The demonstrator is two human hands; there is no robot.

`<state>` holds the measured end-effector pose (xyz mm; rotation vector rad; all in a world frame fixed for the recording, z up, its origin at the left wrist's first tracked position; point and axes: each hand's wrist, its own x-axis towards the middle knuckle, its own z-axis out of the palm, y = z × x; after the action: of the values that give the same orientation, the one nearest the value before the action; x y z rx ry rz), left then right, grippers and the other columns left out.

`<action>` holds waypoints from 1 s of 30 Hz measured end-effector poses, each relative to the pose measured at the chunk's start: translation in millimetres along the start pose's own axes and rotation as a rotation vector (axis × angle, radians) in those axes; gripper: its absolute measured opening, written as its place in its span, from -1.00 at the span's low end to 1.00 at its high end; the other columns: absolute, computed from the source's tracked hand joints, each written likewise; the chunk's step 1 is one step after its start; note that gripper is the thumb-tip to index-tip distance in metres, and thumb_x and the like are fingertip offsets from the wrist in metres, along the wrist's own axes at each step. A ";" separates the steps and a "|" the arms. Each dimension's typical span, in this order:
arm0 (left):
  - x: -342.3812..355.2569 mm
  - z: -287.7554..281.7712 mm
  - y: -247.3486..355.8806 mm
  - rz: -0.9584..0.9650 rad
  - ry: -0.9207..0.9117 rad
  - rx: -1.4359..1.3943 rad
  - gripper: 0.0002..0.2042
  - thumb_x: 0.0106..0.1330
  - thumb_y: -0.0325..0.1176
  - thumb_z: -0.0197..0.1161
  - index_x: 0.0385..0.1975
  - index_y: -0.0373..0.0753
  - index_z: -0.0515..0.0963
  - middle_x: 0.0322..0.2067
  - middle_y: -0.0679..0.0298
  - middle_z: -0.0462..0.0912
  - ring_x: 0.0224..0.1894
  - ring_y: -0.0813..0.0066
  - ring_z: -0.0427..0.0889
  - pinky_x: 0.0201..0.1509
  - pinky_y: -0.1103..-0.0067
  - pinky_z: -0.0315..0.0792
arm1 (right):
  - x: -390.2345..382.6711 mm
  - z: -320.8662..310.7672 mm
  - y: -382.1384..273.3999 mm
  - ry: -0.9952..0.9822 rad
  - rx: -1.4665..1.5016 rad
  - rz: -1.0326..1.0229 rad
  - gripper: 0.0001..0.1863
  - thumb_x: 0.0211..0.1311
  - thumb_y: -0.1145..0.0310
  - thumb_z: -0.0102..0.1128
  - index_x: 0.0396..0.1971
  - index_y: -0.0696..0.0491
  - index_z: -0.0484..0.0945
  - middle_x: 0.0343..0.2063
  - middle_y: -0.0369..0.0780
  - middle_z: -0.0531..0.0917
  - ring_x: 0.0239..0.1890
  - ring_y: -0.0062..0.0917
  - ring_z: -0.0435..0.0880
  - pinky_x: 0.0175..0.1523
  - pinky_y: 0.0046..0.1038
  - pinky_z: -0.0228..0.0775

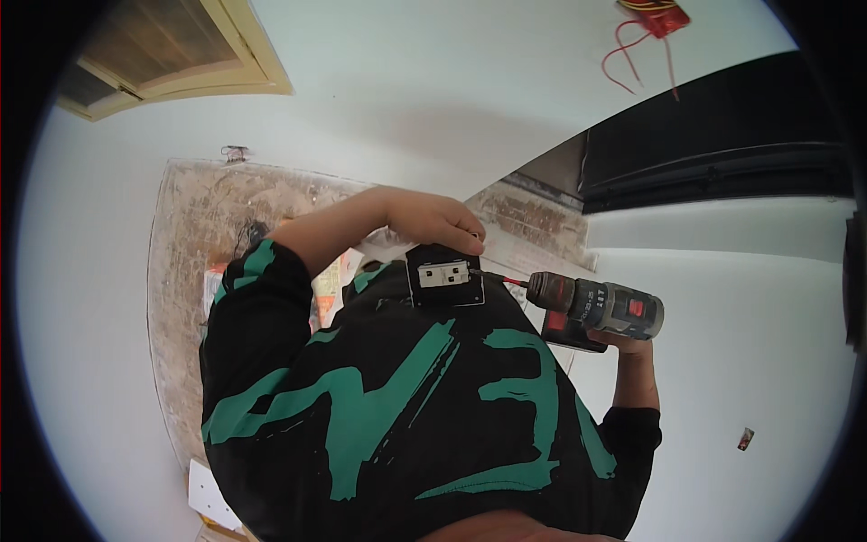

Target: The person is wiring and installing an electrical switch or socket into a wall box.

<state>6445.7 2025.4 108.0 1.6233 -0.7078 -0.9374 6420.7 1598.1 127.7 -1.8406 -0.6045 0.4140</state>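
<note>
In front of my chest my left hand (435, 221) pinches the top edge of a black square wall socket plate (418, 294). A white terminal block (443, 275) with dark openings sits in the middle of the plate's visible side. My right hand (625, 341) is wrapped round the grip of a cordless drill (623, 310), and the drill body hides most of its fingers. The drill lies level, with its chuck pointing left. From the chuck a thin bit with a red sleeve (513, 281) reaches the terminal block's right end; whether it touches a screw I cannot tell.
Red wires (623, 68) hang from a red wall box at the upper right. A yellowish window frame (262, 54) is at the upper left, and a long black panel (713, 135) at the right. Below lies a stained floor (190, 244). Another small wall box (745, 439) is at the lower right.
</note>
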 end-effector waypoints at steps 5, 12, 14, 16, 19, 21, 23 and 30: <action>6.6 -17.0 -8.4 0.047 -0.142 -0.045 -0.68 0.45 -0.14 0.02 -0.51 -0.20 0.42 -0.59 0.50 0.32 -0.50 0.60 0.24 -0.33 0.59 0.20 | 16.0 -4.9 7.7 -0.038 0.002 -0.012 -0.44 -0.41 0.65 0.46 -0.21 0.14 0.56 -0.38 -0.26 0.68 -0.48 -0.53 0.58 -0.30 -0.54 0.46; 31.3 -18.1 -5.5 0.064 -0.211 -0.003 -0.67 0.45 -0.09 0.03 -0.48 -0.18 0.46 -0.59 0.51 0.32 -0.51 0.60 0.23 -0.35 0.59 0.16 | 25.7 -20.8 16.9 -0.118 0.230 0.105 -0.45 -0.42 0.71 0.41 -0.22 0.15 0.55 -0.39 -0.22 0.67 -0.49 -0.49 0.58 -0.34 -0.50 0.48; 37.9 -16.3 -3.4 0.058 -0.210 -0.005 -0.67 0.45 -0.09 0.03 -0.48 -0.18 0.46 -0.59 0.51 0.32 -0.51 0.60 0.23 -0.35 0.59 0.16 | 23.4 -28.9 24.3 -0.124 0.236 0.106 -0.45 -0.42 0.72 0.40 -0.22 0.15 0.54 -0.39 -0.21 0.67 -0.49 -0.49 0.57 -0.35 -0.49 0.48; 44.4 -13.7 -1.7 0.051 -0.209 -0.009 -0.67 0.45 -0.10 0.03 -0.48 -0.18 0.46 -0.59 0.51 0.32 -0.51 0.60 0.23 -0.35 0.59 0.16 | 20.1 -37.5 34.3 -0.132 0.245 0.109 -0.45 -0.42 0.73 0.39 -0.23 0.16 0.53 -0.40 -0.20 0.67 -0.50 -0.48 0.57 -0.37 -0.48 0.48; 54.0 -10.8 -0.3 0.035 -0.209 -0.002 -0.68 0.46 -0.10 0.03 -0.47 -0.18 0.46 -0.59 0.51 0.31 -0.51 0.61 0.23 -0.35 0.59 0.16 | 19.1 -46.7 38.7 -0.145 0.263 0.114 -0.46 -0.42 0.74 0.39 -0.23 0.17 0.53 -0.42 -0.19 0.66 -0.51 -0.47 0.57 -0.39 -0.48 0.48; 59.8 -9.1 -0.4 0.017 -0.213 0.011 -0.68 0.46 -0.10 0.03 -0.47 -0.18 0.46 -0.59 0.51 0.31 -0.51 0.61 0.23 -0.35 0.60 0.15 | 19.9 -51.3 38.9 -0.163 0.287 0.128 -0.46 -0.41 0.74 0.39 -0.23 0.18 0.52 -0.43 -0.18 0.66 -0.51 -0.48 0.57 -0.40 -0.48 0.47; 62.5 -7.5 0.9 0.007 -0.210 0.018 -0.68 0.46 -0.10 0.03 -0.47 -0.18 0.46 -0.59 0.51 0.31 -0.51 0.61 0.23 -0.35 0.60 0.15 | 21.2 -54.8 40.9 -0.176 0.299 0.132 -0.46 -0.41 0.74 0.39 -0.23 0.18 0.52 -0.44 -0.18 0.66 -0.51 -0.48 0.57 -0.41 -0.48 0.47; 63.1 -2.2 -1.9 0.021 -0.132 -0.045 -0.68 0.46 -0.10 0.03 -0.49 -0.15 0.44 -0.60 0.53 0.29 -0.53 0.64 0.20 -0.38 0.61 0.13 | 17.7 -72.6 49.1 -0.216 0.238 0.049 -0.45 -0.42 0.67 0.49 -0.22 0.18 0.58 -0.39 -0.18 0.69 -0.46 -0.45 0.62 -0.31 -0.47 0.49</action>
<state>6479.9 1974.5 92.7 1.5224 -0.7871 -1.0459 6485.1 1540.0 106.2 -1.5972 -0.6283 0.6936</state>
